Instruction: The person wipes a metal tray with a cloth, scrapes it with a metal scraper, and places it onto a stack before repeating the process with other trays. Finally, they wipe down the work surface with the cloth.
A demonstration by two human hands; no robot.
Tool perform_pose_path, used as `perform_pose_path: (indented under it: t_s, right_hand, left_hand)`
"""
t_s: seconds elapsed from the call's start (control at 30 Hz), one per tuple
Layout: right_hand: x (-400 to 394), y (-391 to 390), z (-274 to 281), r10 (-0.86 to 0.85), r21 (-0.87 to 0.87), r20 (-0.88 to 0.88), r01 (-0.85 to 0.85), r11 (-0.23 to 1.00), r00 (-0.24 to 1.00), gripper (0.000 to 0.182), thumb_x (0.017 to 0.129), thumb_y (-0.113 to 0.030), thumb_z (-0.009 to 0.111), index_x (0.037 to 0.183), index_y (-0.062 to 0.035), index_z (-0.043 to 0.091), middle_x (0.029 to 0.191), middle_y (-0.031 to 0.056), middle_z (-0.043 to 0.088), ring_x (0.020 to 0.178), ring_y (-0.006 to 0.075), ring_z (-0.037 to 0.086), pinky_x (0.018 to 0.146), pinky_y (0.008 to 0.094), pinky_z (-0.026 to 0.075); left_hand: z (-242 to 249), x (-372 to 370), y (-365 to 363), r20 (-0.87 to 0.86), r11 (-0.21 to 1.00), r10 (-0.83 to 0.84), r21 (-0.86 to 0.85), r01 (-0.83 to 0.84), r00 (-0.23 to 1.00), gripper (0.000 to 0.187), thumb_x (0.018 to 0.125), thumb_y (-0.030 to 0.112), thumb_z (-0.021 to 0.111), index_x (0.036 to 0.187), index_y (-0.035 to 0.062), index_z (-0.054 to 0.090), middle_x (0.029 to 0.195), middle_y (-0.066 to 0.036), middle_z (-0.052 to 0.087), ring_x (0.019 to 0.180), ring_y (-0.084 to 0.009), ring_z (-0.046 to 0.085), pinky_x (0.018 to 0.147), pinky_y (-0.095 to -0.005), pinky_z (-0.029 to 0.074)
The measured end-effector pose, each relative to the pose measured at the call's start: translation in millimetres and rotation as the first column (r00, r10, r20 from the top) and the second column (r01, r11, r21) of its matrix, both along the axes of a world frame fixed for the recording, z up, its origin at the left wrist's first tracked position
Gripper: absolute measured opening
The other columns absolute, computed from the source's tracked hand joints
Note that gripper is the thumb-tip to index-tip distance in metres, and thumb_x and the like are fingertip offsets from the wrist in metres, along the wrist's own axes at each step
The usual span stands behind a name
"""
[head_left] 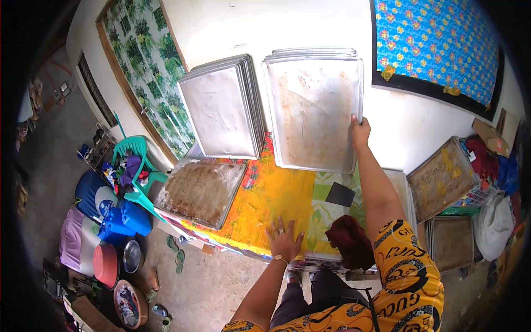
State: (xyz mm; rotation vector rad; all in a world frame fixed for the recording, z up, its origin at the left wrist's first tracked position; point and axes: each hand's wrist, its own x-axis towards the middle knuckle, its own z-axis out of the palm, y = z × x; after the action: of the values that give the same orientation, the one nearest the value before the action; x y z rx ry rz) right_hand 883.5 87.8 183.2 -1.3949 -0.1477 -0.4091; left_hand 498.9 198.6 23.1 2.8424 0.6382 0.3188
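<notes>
My right hand (360, 131) is closed on the right edge of a metal baking tray (312, 113), which stands upright on the table against the white wall. Rims of more trays show behind its top edge. My left hand (285, 238) lies flat on the yellow table cover (285, 191), fingers spread, holding nothing. A stack of upright trays (218, 110) leans to the left of the held one. In front of that stack, a brown-stained tray (200, 191) lies flat. Near my right forearm are a dark square piece (340, 193) and a crumpled maroon cloth (350, 239).
A green plastic chair (135, 152) piled with clothes stands left of the table. Blue containers (124, 218), a red tub (105, 264) and slippers (180, 261) are on the floor. More stained trays (445, 177) and a white sack (494, 227) are at right.
</notes>
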Motion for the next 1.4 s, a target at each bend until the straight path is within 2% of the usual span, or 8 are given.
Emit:
perform_pose_path:
  t_s: [0.2, 0.37, 0.67, 0.8, 0.87, 1.1, 1.2, 1.4]
  right_hand:
    - [28.1, 7.7, -29.2, -0.204, -0.088, 0.247, 0.231, 0.969, 0.947, 0.042, 0.077, -0.026, 0.074, 0.100, 0.0048, 0.058, 0.087, 0.0167, 0.059, 0.077, 0.0252, 0.056, 0.073, 0.0355, 0.046]
    - [5.1, 0.6, -66.0, -0.296, -0.427, 0.185, 0.348, 0.835, 0.937, 0.073, 0.067, -0.026, 0.081, 0.125, -0.0018, 0.044, 0.111, 0.0218, 0.052, 0.105, 0.0389, 0.050, 0.091, 0.0461, 0.041]
    - [-47.5, -4.3, -98.5, -0.313, -0.706, -0.093, 0.159, 0.690, 0.945, 0.096, 0.067, -0.032, 0.081, 0.140, -0.0056, 0.024, 0.127, 0.0252, 0.044, 0.115, 0.0413, 0.045, 0.095, 0.0472, 0.040]
    - [-73.5, -46.1, -125.6, 0.026, -0.757, 0.211, 0.146, 0.637, 0.977, 0.055, 0.079, -0.027, 0.070, 0.124, -0.0027, 0.049, 0.114, 0.0234, 0.055, 0.112, 0.0377, 0.050, 0.091, 0.0443, 0.042]
    - [-101.6, -73.9, -133.7, 0.139, -0.720, -0.011, -0.104, 0.686, 0.990, 0.029, 0.085, -0.025, 0.063, 0.101, -0.0012, 0.061, 0.097, 0.0209, 0.061, 0.097, 0.0355, 0.057, 0.085, 0.0447, 0.044]
    - [-216.2, -137.6, -136.0, 0.031, -0.836, 0.074, 0.045, 0.547, 0.997, 0.026, 0.085, -0.029, 0.060, 0.085, -0.0027, 0.062, 0.081, 0.0159, 0.061, 0.081, 0.0359, 0.057, 0.073, 0.0473, 0.042]
    - [-250.0, -138.8, -124.0, 0.187, -0.790, 0.194, 0.041, 0.612, 0.963, 0.026, 0.085, -0.029, 0.060, 0.085, -0.0033, 0.064, 0.078, 0.0149, 0.060, 0.078, 0.0357, 0.056, 0.072, 0.0476, 0.040]
    - [-311.3, -118.1, -106.0, 0.331, -0.993, -0.118, -0.120, -0.014, 0.936, 0.069, 0.076, -0.055, 0.062, 0.132, -0.0164, 0.047, 0.145, 0.0208, 0.026, 0.130, 0.0438, 0.029, 0.105, 0.0577, 0.024]
  left_hand:
    - [-4.8, -0.4, 0.1, 0.030, 1.000, -0.006, 0.019, 0.005, 1.000, 0.063, 0.089, 0.056, 0.041, 0.139, 0.0176, 0.037, 0.149, -0.023, 0.022, 0.137, -0.0458, 0.015, 0.107, -0.0635, 0.006]
    - [-4.4, 0.6, 0.8, 0.021, 1.000, -0.005, 0.010, 0.005, 1.000, 0.063, 0.089, 0.056, 0.040, 0.139, 0.0184, 0.037, 0.149, -0.022, 0.023, 0.137, -0.0454, 0.016, 0.107, -0.0635, 0.006]
    - [1.3, -0.3, 0.1, -0.006, 1.000, 0.002, -0.011, -0.002, 1.000, 0.061, 0.090, 0.054, 0.040, 0.139, 0.0189, 0.036, 0.148, -0.021, 0.026, 0.137, -0.0448, 0.017, 0.107, -0.0635, 0.007]
    - [1.9, -2.8, -0.5, -0.006, 0.999, 0.017, -0.028, -0.017, 1.000, 0.060, 0.090, 0.053, 0.039, 0.140, 0.0191, 0.036, 0.148, -0.020, 0.025, 0.137, -0.0437, 0.017, 0.108, -0.0629, 0.007]
    - [4.7, -1.8, -0.7, -0.007, 1.000, 0.023, -0.021, -0.023, 1.000, 0.061, 0.090, 0.054, 0.040, 0.140, 0.0196, 0.036, 0.149, -0.019, 0.025, 0.138, -0.0423, 0.017, 0.109, -0.0620, 0.009]
    - [0.0, -3.4, -0.8, -0.038, 1.000, 0.010, 0.001, -0.010, 0.999, 0.061, 0.091, 0.054, 0.037, 0.142, 0.0205, 0.033, 0.150, -0.017, 0.022, 0.139, -0.0415, 0.015, 0.108, -0.0628, 0.007]
    - [-3.3, -3.4, -0.7, -0.036, 1.000, 0.007, 0.000, -0.007, 0.999, 0.060, 0.092, 0.053, 0.035, 0.142, 0.0203, 0.033, 0.151, -0.017, 0.020, 0.139, -0.0414, 0.013, 0.108, -0.0634, 0.005]
    - [-4.8, -4.0, 0.6, -0.062, 1.000, 0.022, -0.003, -0.022, 0.998, 0.060, 0.092, 0.054, 0.034, 0.143, 0.0217, 0.030, 0.152, -0.015, 0.018, 0.140, -0.0401, 0.013, 0.109, -0.0618, 0.006]
